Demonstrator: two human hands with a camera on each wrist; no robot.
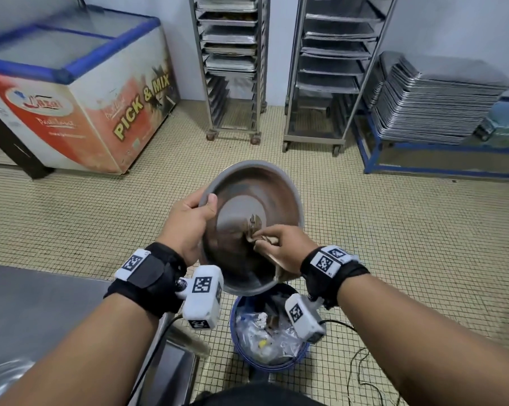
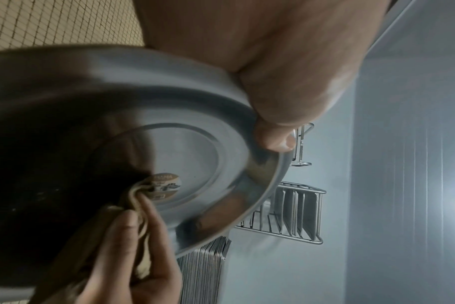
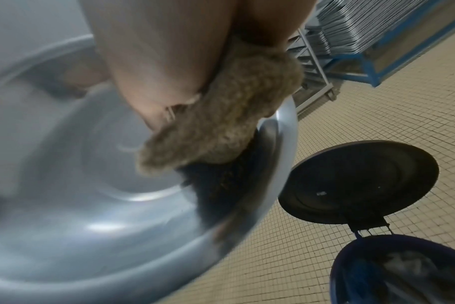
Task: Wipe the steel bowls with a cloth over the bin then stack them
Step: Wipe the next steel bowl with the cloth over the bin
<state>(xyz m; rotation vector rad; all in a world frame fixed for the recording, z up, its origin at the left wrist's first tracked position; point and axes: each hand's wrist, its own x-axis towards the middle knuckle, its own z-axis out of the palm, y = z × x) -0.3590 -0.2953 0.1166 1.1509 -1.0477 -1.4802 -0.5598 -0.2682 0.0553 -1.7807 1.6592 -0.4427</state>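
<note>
A steel bowl (image 1: pixel 256 197) is held tilted toward me above a blue bin (image 1: pixel 248 356). My left hand (image 1: pixel 188 221) grips its left rim, thumb inside the bowl (image 2: pixel 195 156). My right hand (image 1: pixel 285 244) holds a bunched tan cloth (image 1: pixel 265 240) and presses it against the bowl's inner wall near the base. In the left wrist view the cloth (image 2: pixel 140 205) sits beside a round sticker (image 2: pixel 165 188) on the bowl's bottom. In the right wrist view the cloth (image 3: pixel 221 123) fills the hand over the bowl (image 3: pixel 91 205).
The bin (image 3: pixel 392 273) holds plastic rubbish and its dark lid (image 3: pixel 361 183) stands open. A steel counter (image 1: pixel 27 306) is at my left. A chest freezer (image 1: pixel 71 92), two tray racks (image 1: pixel 232 63) and stacked trays (image 1: pixel 434 104) line the far wall. A cable (image 1: pixel 361 367) lies on the tiled floor.
</note>
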